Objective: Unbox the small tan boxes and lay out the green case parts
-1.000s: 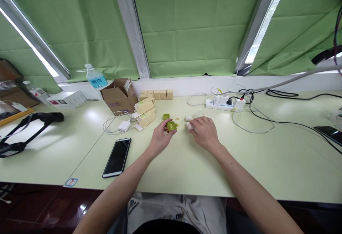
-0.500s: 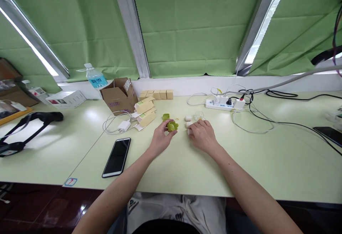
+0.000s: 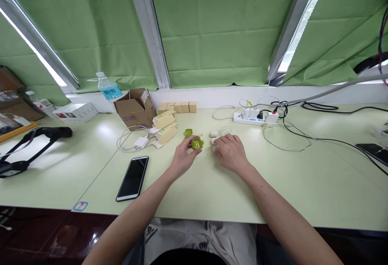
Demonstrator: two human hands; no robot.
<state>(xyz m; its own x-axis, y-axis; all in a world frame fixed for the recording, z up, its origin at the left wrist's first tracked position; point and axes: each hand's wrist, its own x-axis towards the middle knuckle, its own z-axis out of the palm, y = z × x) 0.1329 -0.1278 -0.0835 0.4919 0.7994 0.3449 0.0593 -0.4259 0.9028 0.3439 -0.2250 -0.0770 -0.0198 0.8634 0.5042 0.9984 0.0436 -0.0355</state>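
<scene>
My left hand (image 3: 182, 158) pinches a small green plastic case (image 3: 196, 143) just above the pale green desk (image 3: 194, 184). A second green piece (image 3: 188, 132) lies on the desk just behind it. My right hand (image 3: 230, 152) rests on the desk with its fingers curled over a small white piece (image 3: 214, 148). Another small white piece (image 3: 214, 134) and a clear round piece (image 3: 225, 129) lie just beyond the right hand.
A black phone (image 3: 132, 177) lies to the left. Behind are a white charger with cable (image 3: 140, 142), yellow cartons (image 3: 164, 127), a brown cardboard box (image 3: 135, 108), small tan boxes (image 3: 178, 106) and a water bottle (image 3: 108, 87). A power strip (image 3: 254, 117) with cables sits at the right.
My right hand has drawn slightly toward the left and nearer the green case. My left hand has shifted the green case a little to the right.
</scene>
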